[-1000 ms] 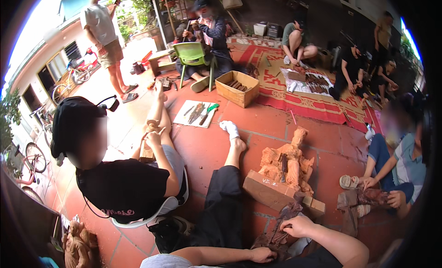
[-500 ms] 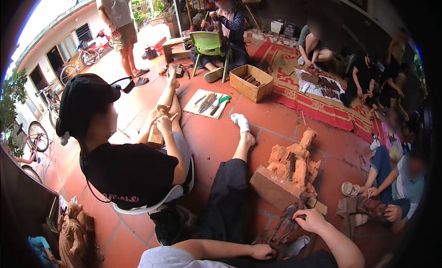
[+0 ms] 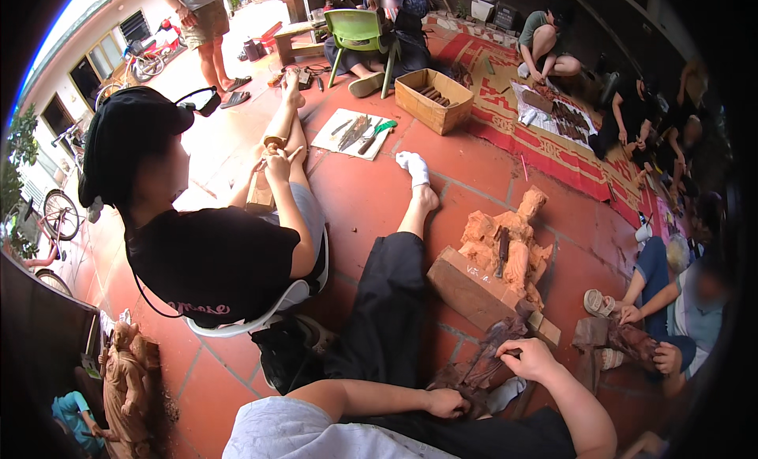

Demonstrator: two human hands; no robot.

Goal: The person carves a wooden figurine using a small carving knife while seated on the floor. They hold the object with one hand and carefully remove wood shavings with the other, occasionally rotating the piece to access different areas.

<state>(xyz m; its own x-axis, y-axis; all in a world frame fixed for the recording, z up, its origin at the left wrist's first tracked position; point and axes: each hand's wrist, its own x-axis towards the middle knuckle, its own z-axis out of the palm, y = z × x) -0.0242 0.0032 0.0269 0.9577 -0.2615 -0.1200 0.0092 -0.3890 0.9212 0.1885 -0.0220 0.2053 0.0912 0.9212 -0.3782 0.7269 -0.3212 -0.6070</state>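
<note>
My left hand (image 3: 447,402) grips the lower end of a dark carved wooden piece (image 3: 478,366) that lies across my lap. My right hand (image 3: 530,358) is closed over its upper end; whether it also holds a tool I cannot tell. My legs in black trousers stretch forward, with a white sock (image 3: 414,167) on the far foot. Just beyond my hands a pale wooden figure carving (image 3: 509,238) stands on a wooden block (image 3: 466,289), with a dark tool lying against it.
A person in a black shirt and cap (image 3: 213,254) sits close on my left, holding a small carving. Chisels lie on a white sheet (image 3: 354,133) beside a cardboard box (image 3: 434,102). Another person's hands (image 3: 632,313) work dark wood at right. A wooden statue (image 3: 126,380) stands at lower left.
The view has tipped down and shifted, so the whole scene sits higher in the picture. Both my hands stay on the dark wooden piece, the right one a little further up it.
</note>
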